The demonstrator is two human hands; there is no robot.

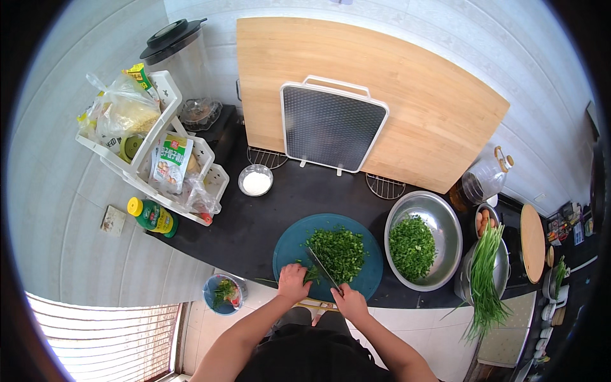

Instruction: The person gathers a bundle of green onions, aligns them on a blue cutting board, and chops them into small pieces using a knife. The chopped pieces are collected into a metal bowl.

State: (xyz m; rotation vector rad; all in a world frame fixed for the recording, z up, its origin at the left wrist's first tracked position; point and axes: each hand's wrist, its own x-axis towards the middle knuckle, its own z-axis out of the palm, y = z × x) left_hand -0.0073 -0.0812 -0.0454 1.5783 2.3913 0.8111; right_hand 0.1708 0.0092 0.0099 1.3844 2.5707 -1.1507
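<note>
On a round teal cutting board (289,239) lies a heap of finely chopped green chives (340,251). My right hand (349,300) is closed around the handle of a kitchen knife (323,267), whose blade slants up and left against the heap. My left hand (294,282) presses on a small bunch of uncut chives (311,274) at the board's left side, fingers curled over it. A few stalk ends poke out to the left of that hand. The knife handle is mostly hidden in my grip.
Right of the board stands a steel bowl (449,226) of chopped chives. Beyond it, long chives (485,274) hang over a pot beside eggs (485,219). A small bowl of white powder (256,183), a green bottle (153,218) and a white rack (137,169) are left. A bin (224,294) stands below.
</note>
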